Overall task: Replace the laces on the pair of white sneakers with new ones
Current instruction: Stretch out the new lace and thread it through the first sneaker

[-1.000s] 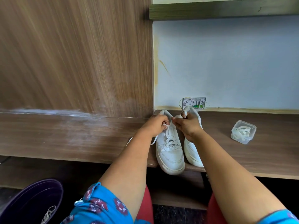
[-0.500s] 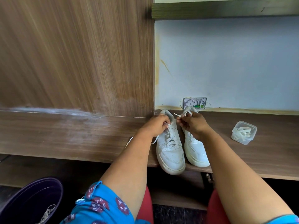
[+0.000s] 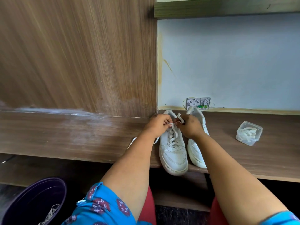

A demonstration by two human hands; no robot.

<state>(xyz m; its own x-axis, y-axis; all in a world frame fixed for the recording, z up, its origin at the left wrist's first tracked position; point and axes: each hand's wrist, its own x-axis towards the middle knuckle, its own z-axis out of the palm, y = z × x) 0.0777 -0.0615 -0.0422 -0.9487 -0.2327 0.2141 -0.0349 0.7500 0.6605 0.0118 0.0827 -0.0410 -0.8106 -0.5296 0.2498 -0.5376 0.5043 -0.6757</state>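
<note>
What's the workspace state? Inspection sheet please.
Surface: brown wooden shelf, pale smear at left.
Job's things: laced white sneaker beside second white sneaker, toes over the edge; clear plastic box of white laces at right.
Clutter: dark purple bin below, a lace inside.
Grippers: left hand and right hand pinch white lace ends.
Cables: thin wires at wall plate.
Surroundings: wood panel, pale blue wall.

White sneakers [image 3: 173, 151] with white lace [image 3: 172, 135]; brown wood-grain desk [image 3: 65, 137] and panel [image 3: 78, 54], pale smear along the join. Light blue wall [image 3: 227, 62]. Clear box [image 3: 249, 133] of white laces. Dark purple bucket [image 3: 32, 200]. Blue sleeve [image 3: 100, 207], maroon-and-white dashed roundels. Red trousers [image 3: 148, 208].
</note>
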